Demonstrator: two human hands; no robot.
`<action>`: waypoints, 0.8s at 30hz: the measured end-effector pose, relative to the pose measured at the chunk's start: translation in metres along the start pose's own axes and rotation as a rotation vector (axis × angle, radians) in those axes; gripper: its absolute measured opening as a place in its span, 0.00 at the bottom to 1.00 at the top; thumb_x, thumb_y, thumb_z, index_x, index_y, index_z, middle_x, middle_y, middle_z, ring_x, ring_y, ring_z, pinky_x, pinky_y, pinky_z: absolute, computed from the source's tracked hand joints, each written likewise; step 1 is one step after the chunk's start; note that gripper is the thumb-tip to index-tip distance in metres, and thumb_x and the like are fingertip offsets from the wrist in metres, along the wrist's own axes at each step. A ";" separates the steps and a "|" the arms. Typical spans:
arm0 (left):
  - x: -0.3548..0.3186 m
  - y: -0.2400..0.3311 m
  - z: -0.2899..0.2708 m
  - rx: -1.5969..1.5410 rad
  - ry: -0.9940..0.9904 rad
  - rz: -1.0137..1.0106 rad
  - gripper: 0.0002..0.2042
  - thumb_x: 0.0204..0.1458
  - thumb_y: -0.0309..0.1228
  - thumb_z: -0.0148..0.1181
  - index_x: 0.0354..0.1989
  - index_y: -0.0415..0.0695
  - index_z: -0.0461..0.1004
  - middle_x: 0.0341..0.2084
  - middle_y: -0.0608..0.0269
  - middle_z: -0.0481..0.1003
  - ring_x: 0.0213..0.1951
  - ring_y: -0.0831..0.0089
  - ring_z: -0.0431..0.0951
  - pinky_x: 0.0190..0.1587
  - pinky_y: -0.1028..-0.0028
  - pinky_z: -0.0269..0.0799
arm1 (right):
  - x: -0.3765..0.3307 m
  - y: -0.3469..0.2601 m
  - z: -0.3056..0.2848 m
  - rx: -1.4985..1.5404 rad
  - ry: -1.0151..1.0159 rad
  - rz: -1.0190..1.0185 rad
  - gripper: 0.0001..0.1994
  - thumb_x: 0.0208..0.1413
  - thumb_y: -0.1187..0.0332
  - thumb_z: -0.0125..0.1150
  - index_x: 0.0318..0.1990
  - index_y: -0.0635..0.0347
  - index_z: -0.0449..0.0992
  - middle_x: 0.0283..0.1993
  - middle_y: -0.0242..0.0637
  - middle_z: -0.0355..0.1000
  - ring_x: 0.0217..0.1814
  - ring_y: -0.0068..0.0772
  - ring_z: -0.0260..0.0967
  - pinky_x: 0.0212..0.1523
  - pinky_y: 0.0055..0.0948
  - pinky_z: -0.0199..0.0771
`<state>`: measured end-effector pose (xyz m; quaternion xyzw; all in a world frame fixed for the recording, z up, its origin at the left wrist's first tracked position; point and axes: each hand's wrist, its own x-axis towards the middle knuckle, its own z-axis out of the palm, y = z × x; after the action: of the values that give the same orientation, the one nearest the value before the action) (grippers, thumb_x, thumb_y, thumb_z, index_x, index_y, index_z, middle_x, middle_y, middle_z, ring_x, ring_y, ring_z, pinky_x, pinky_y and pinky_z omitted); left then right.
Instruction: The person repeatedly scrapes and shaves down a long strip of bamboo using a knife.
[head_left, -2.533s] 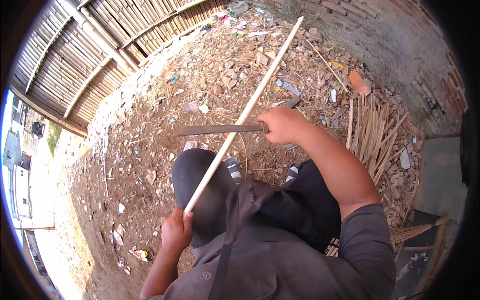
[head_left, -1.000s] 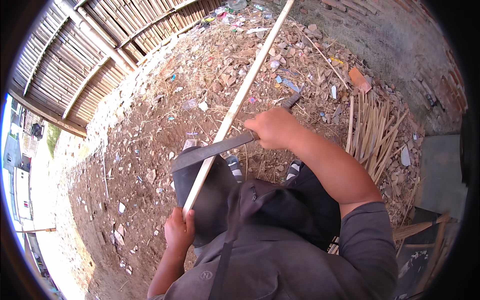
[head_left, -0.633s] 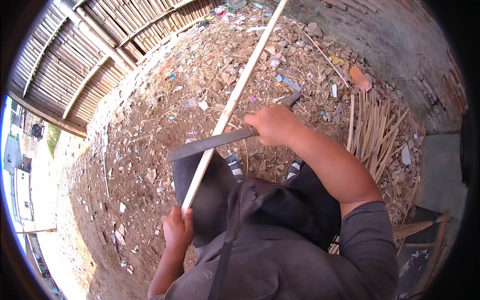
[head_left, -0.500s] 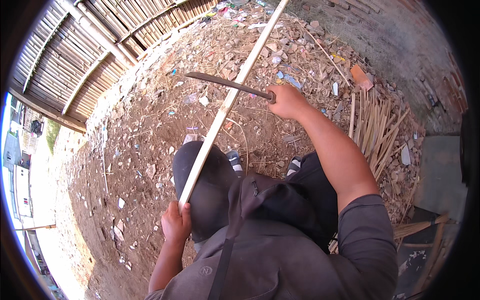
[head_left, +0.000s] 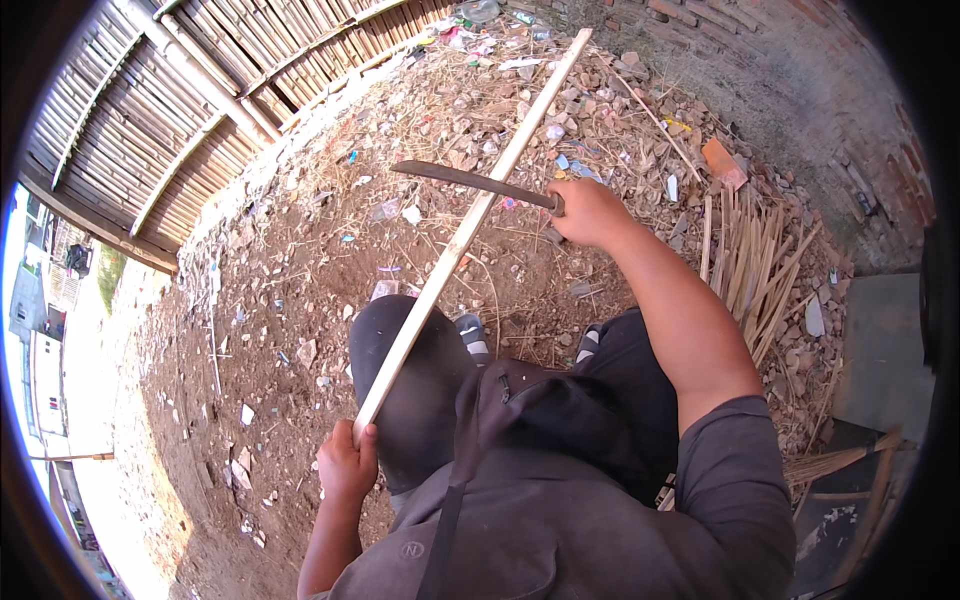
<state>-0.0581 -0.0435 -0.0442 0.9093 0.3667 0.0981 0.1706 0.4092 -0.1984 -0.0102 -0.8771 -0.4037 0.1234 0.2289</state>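
My left hand (head_left: 347, 461) is closed round the near end of a long pale bamboo strip (head_left: 435, 281). The strip slants up and away to the right, passing over my left knee, and its far end shows near the top of the picture. In my right hand (head_left: 592, 212) is the handle of a machete (head_left: 455, 177) with a dark, slightly curved blade. The blade points left and crosses the strip beyond its middle, seemingly against it. Whether its edge bites into the strip, I cannot tell.
Split bamboo strips (head_left: 757, 270) lie in a pile to my right, near an orange brick piece (head_left: 724, 164). Rubble and litter cover the ground (head_left: 290, 300). A bamboo fence (head_left: 150, 110) stands at far left, a brick wall (head_left: 800, 110) at far right.
The bamboo strip has shifted slightly down, bringing its far end into view. My right hand and the machete sit a little lower and further right; both hands keep their hold.
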 end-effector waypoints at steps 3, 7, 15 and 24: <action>-0.001 0.001 -0.004 0.009 -0.005 -0.007 0.17 0.61 0.43 0.58 0.29 0.40 0.68 0.19 0.44 0.73 0.23 0.41 0.75 0.26 0.50 0.67 | -0.011 -0.008 0.011 -0.019 0.104 -0.091 0.12 0.49 0.68 0.60 0.42 0.54 0.78 0.33 0.46 0.78 0.40 0.51 0.79 0.41 0.47 0.78; -0.011 -0.016 -0.002 -0.020 0.001 0.050 0.17 0.61 0.42 0.58 0.30 0.40 0.70 0.18 0.45 0.73 0.24 0.42 0.76 0.26 0.51 0.68 | -0.018 -0.034 0.008 -0.440 -0.071 -0.384 0.13 0.49 0.68 0.61 0.44 0.53 0.79 0.33 0.45 0.78 0.40 0.50 0.79 0.40 0.45 0.78; -0.010 -0.013 -0.020 0.047 -0.060 -0.040 0.15 0.61 0.41 0.59 0.30 0.41 0.71 0.19 0.46 0.74 0.24 0.44 0.76 0.26 0.53 0.68 | -0.017 -0.016 -0.004 -0.138 -0.013 -0.133 0.10 0.48 0.67 0.61 0.39 0.52 0.79 0.32 0.44 0.78 0.37 0.48 0.78 0.39 0.48 0.76; -0.017 -0.032 -0.021 -0.012 -0.077 -0.079 0.16 0.62 0.42 0.56 0.30 0.41 0.71 0.19 0.48 0.73 0.23 0.47 0.75 0.27 0.55 0.67 | 0.003 0.041 -0.007 0.135 0.187 0.098 0.16 0.46 0.68 0.63 0.45 0.51 0.80 0.32 0.44 0.78 0.38 0.50 0.78 0.41 0.48 0.77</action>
<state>-0.0971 -0.0292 -0.0384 0.8961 0.3949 0.0582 0.1940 0.4406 -0.2209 -0.0248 -0.8861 -0.3279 0.0791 0.3178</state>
